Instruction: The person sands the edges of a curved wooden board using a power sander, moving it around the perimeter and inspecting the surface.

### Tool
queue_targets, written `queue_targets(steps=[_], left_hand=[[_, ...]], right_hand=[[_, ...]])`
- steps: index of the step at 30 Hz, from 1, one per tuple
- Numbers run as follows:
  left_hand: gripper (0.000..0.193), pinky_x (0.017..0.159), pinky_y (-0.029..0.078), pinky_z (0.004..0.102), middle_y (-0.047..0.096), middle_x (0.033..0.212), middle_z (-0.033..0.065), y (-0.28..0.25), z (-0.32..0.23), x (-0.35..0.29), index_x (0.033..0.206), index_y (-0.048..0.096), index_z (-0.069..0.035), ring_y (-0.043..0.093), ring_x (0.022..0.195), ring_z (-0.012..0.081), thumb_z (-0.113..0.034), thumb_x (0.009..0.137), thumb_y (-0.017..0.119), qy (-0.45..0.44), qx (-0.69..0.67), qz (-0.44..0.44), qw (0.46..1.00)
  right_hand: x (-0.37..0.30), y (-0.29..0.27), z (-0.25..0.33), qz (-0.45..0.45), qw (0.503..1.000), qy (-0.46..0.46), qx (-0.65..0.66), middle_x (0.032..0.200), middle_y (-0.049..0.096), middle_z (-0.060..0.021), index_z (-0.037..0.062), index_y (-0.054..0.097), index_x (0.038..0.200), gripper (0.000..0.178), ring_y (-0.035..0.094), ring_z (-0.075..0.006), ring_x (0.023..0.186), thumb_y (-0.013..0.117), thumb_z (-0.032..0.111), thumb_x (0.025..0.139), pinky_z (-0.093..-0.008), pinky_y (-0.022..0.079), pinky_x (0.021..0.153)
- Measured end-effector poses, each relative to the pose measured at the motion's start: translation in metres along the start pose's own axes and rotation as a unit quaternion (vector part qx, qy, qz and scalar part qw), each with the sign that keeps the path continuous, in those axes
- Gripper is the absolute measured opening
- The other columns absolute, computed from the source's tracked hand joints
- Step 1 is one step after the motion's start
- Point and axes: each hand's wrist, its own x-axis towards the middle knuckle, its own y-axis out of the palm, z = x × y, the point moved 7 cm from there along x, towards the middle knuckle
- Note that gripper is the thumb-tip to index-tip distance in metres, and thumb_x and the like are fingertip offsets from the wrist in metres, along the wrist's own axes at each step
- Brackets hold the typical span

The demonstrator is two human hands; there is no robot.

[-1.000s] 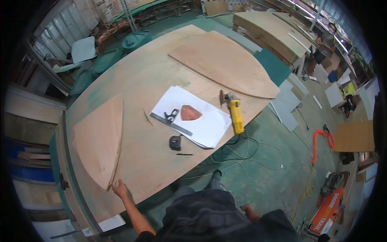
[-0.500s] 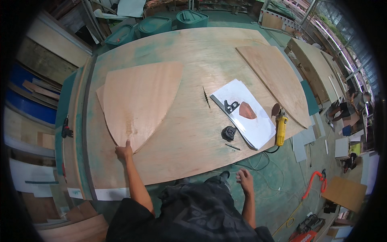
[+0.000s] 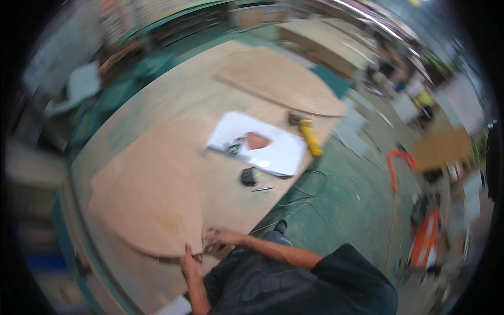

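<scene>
Panel (image 3: 152,194) lies on the table (image 3: 233,202), toward eight o'clock. Left hand (image 3: 192,262) grips its five-o'clock tip, thumb uppermost; right hand (image 3: 223,238) is near four o'clock, grip unclear. Level, even support should suit its breadth.

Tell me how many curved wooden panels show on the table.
2: the near panel on the left, with the left hand at its tip, and the far panel, beyond the paper. Others may be hidden beneath.

A woodworking workshop: curved wooden panels (image 3: 152,194) and 1 yellow grinder (image 3: 310,138) on a worktable (image 3: 224,202).
</scene>
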Motion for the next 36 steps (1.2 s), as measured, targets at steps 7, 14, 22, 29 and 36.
queue_targets(steps=[7, 14, 22, 29, 36], left_hand=[[0.048, 0.082, 0.055, 0.0403, 0.064, 0.103, 0.0086, 0.045, 0.089, -0.026, 0.131, 0.062, -0.004, 0.062, 0.091, 0.023, -0.046, 0.107, 0.062, -0.177, 0.039, 0.01, 0.983], [0.077, 0.111, 0.047, 0.0503, 0.054, 0.147, 0.0191, -0.035, -0.001, 0.006, 0.156, 0.046, -0.002, 0.054, 0.132, 0.0373, -0.058, 0.104, 0.056, 0.037, -0.045, -0.178, 0.982], [0.075, 0.113, 0.046, 0.0513, 0.053, 0.15, 0.0194, -0.003, -0.025, 0.038, 0.157, 0.045, -0.001, 0.052, 0.136, 0.038, -0.055, 0.105, 0.053, 0.075, -0.012, -0.178, 0.981], [0.074, 0.115, 0.044, 0.0521, 0.052, 0.153, 0.0197, 0.052, -0.02, 0.054, 0.157, 0.044, 0.0, 0.051, 0.139, 0.0386, -0.053, 0.105, 0.051, 0.088, 0.005, -0.144, 0.986], [0.073, 0.117, 0.043, 0.053, 0.051, 0.155, 0.02, 0.139, 0.003, 0.067, 0.158, 0.043, 0.001, 0.049, 0.142, 0.0392, -0.05, 0.106, 0.049, 0.097, -0.008, -0.104, 0.99]], right_hand=[[-0.048, -0.067, -0.01, -0.161, 0.978, -0.132, 0.025, 0.085, 0.065, 0.0021, 0.0034, 0.074, 0.11, 0.026, 0.057, -0.0085, 0.075, 0.078, 0.024, 0.094, -0.0272, 0.046, 0.064], [-0.109, -0.095, 0.0, -0.215, 0.967, -0.136, 0.016, 0.085, 0.066, -0.0007, 0.0025, 0.069, 0.104, 0.034, 0.058, -0.0095, 0.067, 0.078, 0.034, 0.095, -0.0298, 0.047, 0.057], [-0.097, -0.116, -0.001, -0.45, 0.874, -0.096, -0.157, 0.101, 0.075, -0.0225, -0.0023, 0.059, 0.13, 0.08, 0.074, -0.0398, 0.097, 0.06, 0.071, 0.098, -0.0533, 0.056, 0.084], [-0.115, -0.149, 0.032, -0.436, 0.871, -0.089, -0.209, 0.11, 0.074, -0.0313, -0.0043, 0.07, 0.118, 0.08, 0.071, -0.0487, 0.108, 0.056, 0.073, 0.1, -0.0559, 0.054, 0.094], [-0.212, -0.238, 0.024, -0.485, 0.851, -0.129, -0.151, 0.092, 0.072, -0.0314, -0.0046, 0.072, 0.103, 0.074, 0.072, -0.0499, 0.092, 0.058, 0.068, 0.102, -0.0569, 0.053, 0.082]])
